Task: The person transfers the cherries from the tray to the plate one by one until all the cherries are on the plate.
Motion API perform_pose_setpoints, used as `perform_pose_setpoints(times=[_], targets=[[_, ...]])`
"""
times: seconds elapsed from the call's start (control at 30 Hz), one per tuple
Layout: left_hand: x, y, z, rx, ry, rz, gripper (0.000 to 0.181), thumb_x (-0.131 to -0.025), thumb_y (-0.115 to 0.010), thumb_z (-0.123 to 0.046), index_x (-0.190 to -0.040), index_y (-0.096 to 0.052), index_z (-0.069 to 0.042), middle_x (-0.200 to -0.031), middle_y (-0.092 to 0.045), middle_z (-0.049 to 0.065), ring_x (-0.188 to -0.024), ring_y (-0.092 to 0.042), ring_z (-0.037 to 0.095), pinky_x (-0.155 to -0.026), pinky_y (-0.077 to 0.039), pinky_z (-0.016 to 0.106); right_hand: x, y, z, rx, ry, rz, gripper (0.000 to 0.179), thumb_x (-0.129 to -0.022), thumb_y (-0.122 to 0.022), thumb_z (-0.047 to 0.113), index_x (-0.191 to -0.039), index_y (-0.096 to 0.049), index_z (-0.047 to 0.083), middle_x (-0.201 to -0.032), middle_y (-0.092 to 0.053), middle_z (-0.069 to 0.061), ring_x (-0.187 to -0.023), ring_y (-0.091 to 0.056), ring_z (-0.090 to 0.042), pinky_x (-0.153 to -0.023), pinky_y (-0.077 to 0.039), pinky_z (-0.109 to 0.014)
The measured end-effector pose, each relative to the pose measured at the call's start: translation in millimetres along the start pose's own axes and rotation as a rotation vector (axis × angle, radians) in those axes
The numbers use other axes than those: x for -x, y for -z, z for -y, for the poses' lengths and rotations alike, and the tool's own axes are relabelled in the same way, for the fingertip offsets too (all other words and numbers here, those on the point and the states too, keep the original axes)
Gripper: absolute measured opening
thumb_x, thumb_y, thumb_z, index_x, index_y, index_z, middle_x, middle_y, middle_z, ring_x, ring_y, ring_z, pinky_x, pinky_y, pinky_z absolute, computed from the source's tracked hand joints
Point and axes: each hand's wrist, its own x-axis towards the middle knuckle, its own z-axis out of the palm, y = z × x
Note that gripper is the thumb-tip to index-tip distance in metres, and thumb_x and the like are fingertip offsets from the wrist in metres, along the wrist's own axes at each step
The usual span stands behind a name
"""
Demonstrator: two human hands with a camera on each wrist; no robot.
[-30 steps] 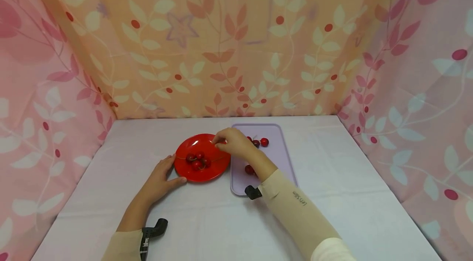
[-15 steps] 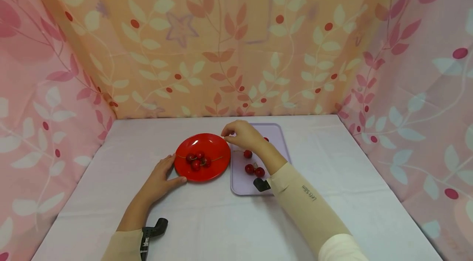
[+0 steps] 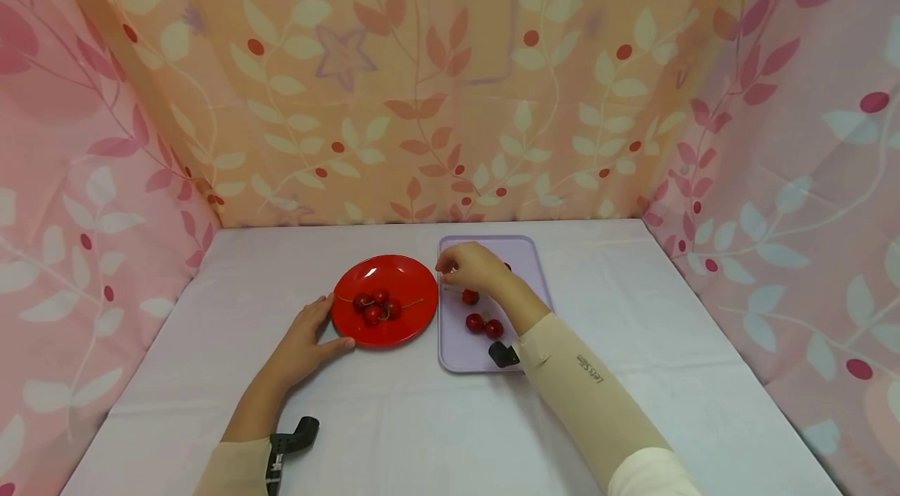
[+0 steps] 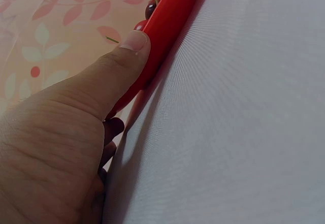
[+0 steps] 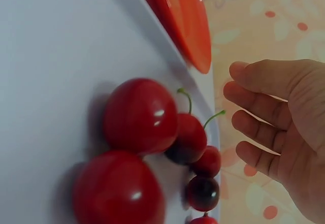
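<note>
Our left hand (image 3: 302,340) touches the plate (image 3: 383,271), fingers relaxed; right of it our right hand (image 3: 473,265), loosely curled, holds nothing. Cherries (image 3: 475,322) there seem light, slick, bruisable: we'd pinch stems (image 5: 189,101).

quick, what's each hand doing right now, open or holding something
Left hand: open, touching the plate at its edge.
Right hand: open, fingers loosely curled, holding nothing, over the tray.
</note>
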Motion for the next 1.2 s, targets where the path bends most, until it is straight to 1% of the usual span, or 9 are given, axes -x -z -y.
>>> perform_pose_setpoints(times=[0.13,0.3,0.47,0.6,0.73,0.9,1.0,1.1,1.2], targets=[[0.9,0.3,0.0,-0.01,0.008,-0.001,0.104,-0.083,-0.08,-0.053,-0.163,-0.028,-0.012,-0.167,-0.029,0.015,-0.156,-0.016,0.042,-0.12,-0.019,0.071,2.6,-4,-5,-0.033,-0.019,-0.006,0.019,-0.094,-0.075,0.016,-0.113,-0.076,0.013,-0.1,-0.072,0.003,-0.092,-0.064,-0.017,-0.089,-0.058,-0.032],[0.4,0.9,-0.2,-0.018,0.015,-0.002,0.104,-0.083,-0.08,-0.054,-0.163,-0.028,-0.013,-0.167,-0.029,0.015,-0.156,-0.016,0.042,-0.119,-0.021,0.071,4.3,-9,-10,-0.043,-0.023,-0.015,0.019,-0.094,-0.076,0.018,-0.112,-0.077,0.014,-0.099,-0.073,0.003,-0.089,-0.064,-0.015,-0.086,-0.058,-0.03],[-1.1,0.9,-0.2,-0.015,0.004,-0.003,0.103,-0.083,-0.08,-0.054,-0.163,-0.029,-0.013,-0.167,-0.03,0.014,-0.156,-0.017,0.04,-0.121,-0.018,0.069,5.9,-15,-15,-0.062,-0.033,-0.022,0.017,-0.093,-0.077,0.017,-0.11,-0.077,0.014,-0.095,-0.072,0.002,-0.078,-0.064,-0.015,-0.075,-0.058,-0.028],[-1.2,-0.1,1.1,-0.023,0.004,-0.003,0.104,-0.082,-0.08,-0.055,-0.163,-0.029,-0.013,-0.167,-0.03,0.014,-0.156,-0.018,0.041,-0.12,-0.02,0.07,7.6,-20,-18,-0.094,-0.047,-0.017,0.017,-0.092,-0.077,0.015,-0.109,-0.076,0.014,-0.092,-0.071,0.002,-0.072,-0.064,-0.016,-0.066,-0.058,-0.025],[-1.6,-0.3,1.4,-0.029,0.011,-0.002,0.105,-0.082,-0.08,-0.056,-0.163,-0.029,-0.013,-0.167,-0.031,0.015,-0.155,-0.018,0.042,-0.119,-0.021,0.07,8.2,-24,-20,-0.09,-0.028,-0.033,0.017,-0.091,-0.078,0.013,-0.107,-0.076,0.012,-0.089,-0.07,0.002,-0.076,-0.063,-0.016,-0.067,-0.057,-0.024],[-1.7,-0.5,1.0,-0.026,0.006,-0.002,0.104,-0.082,-0.081,-0.055,-0.163,-0.029,-0.013,-0.166,-0.031,0.015,-0.155,-0.018,0.042,-0.119,-0.021,0.07,8.5,-30,-24,-0.066,-0.017,-0.041,0.016,-0.089,-0.08,0.013,-0.104,-0.076,0.014,-0.089,-0.072,0.005,-0.082,-0.063,-0.014,-0.077,-0.057,-0.026],[-1.3,-1.1,0.9,-0.018,0.002,-0.001,0.103,-0.082,-0.081,-0.053,-0.162,-0.03,-0.013,-0.166,-0.032,0.014,-0.156,-0.018,0.041,-0.121,-0.018,0.069,8.2,-33,-26,-0.052,-0.019,-0.035,0.016,-0.088,-0.081,0.015,-0.104,-0.077,0.015,-0.091,-0.073,0.006,-0.083,-0.063,-0.013,-0.081,-0.057,-0.026],[-1.3,-1.1,0.3,-0.018,0.006,-0.002,0.103,-0.082,-0.081,-0.053,-0.162,-0.03,-0.013,-0.166,-0.032,0.014,-0.156,-0.018,0.041,-0.121,-0.017,0.069,6.9,-34,-28,-0.05,-0.018,-0.04,0.017,-0.088,-0.081,0.016,-0.104,-0.077,0.017,-0.092,-0.073,0.007,-0.083,-0.063,-0.012,-0.079,-0.057,-0.025],[-1.1,-0.7,-0.1,-0.023,0.016,-0.003,0.104,-0.082,-0.081,-0.054,-0.163,-0.03,-0.013,-0.167,-0.031,0.015,-0.155,-0.018,0.042,-0.12,-0.02,0.07,5.9,-34,-29,-0.061,-0.015,-0.046,0.015,-0.089,-0.08,0.016,-0.104,-0.077,0.017,-0.092,-0.072,0.006,-0.081,-0.063,-0.014,-0.076,-0.057,-0.024]])
